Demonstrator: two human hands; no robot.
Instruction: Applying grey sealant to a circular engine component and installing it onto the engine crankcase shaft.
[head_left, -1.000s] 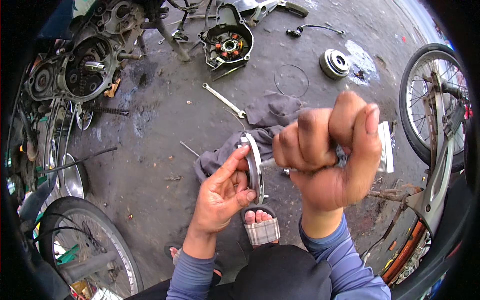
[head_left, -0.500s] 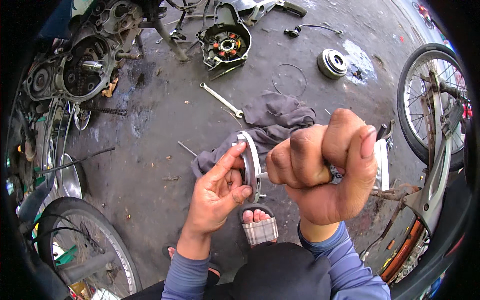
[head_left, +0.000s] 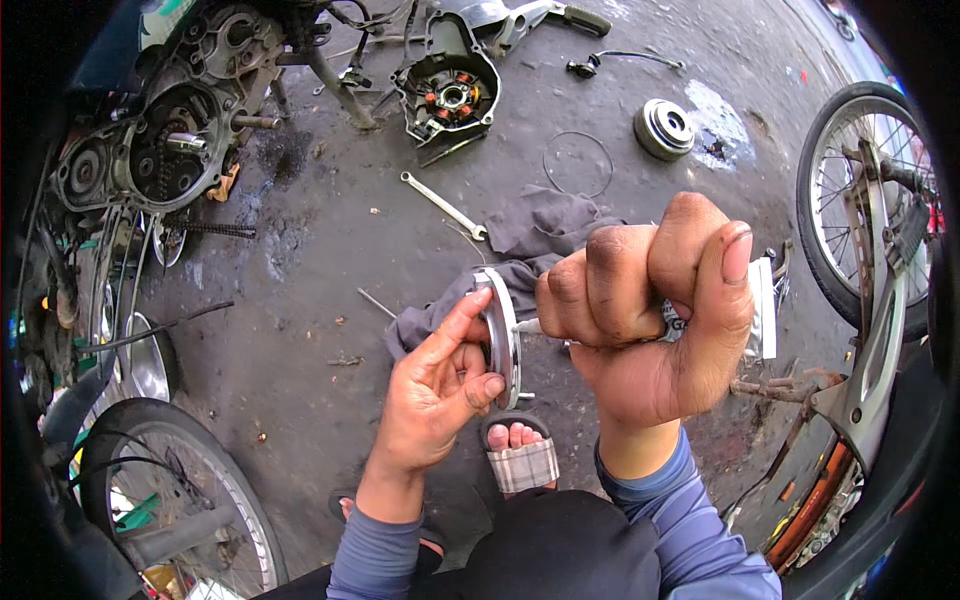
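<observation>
Between the thumb and fingers of my left hand (head_left: 428, 405) stands a round silver metal part (head_left: 505, 345), seen nearly edge-on. What is on its far face is hidden. My right hand (head_left: 650, 310) is closed in a fist around a squeeze tube. Its flat white and silver tail (head_left: 766, 310) sticks out past my thumb, and its pale pointed nozzle (head_left: 531, 326) comes out by the little finger. The nozzle tip is at the right edge of the metal part; whether it touches, I cannot tell.
A crumpled dark cloth (head_left: 545, 225) lies beyond my hands, with an open-ended wrench (head_left: 445, 207) beside it. Farther off are an engine cover (head_left: 450, 90) and a round metal rotor (head_left: 664, 130). An opened engine (head_left: 170, 140) stands left, a spoked wheel (head_left: 810, 200) right.
My right hand has moved slightly up with the tube, and the nozzle now points higher along the metal part's edge. The left hand keeps nearly the same place and grip.
</observation>
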